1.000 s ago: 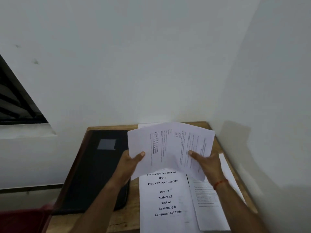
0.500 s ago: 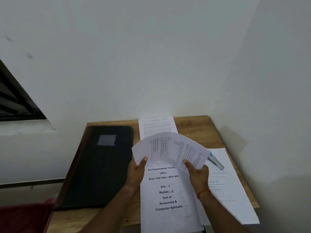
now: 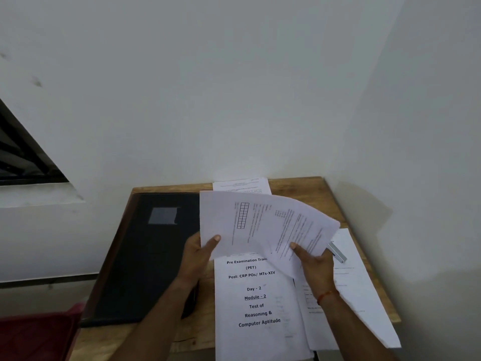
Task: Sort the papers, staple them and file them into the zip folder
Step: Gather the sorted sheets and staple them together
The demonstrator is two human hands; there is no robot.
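**Two hands on one fanned sheaf: sorting stage**

Left hand [image 3: 201, 252] pinches the fanned papers [image 3: 260, 225] at their lower left, thumb on top. Right hand [image 3: 313, 267] grips the lower right. The sheaf is held above mid-desk [image 3: 299, 186].

Title-page stack [image 3: 257, 308] lies at the near edge, one sheet [image 3: 240, 185] at the far edge, more sheets [image 3: 356, 295] along the right edge. The stapler [image 3: 337, 252] lies untouched on these.

Black zip folder [image 3: 151, 256] lies flat along the left edge and looks closed.

Judgement: sorting is under way, stapling and filing remain.

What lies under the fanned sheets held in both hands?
The cover page titled Pre Examination, its top edge hidden; a far sheet, mostly covered; the stapler, only its end showing.
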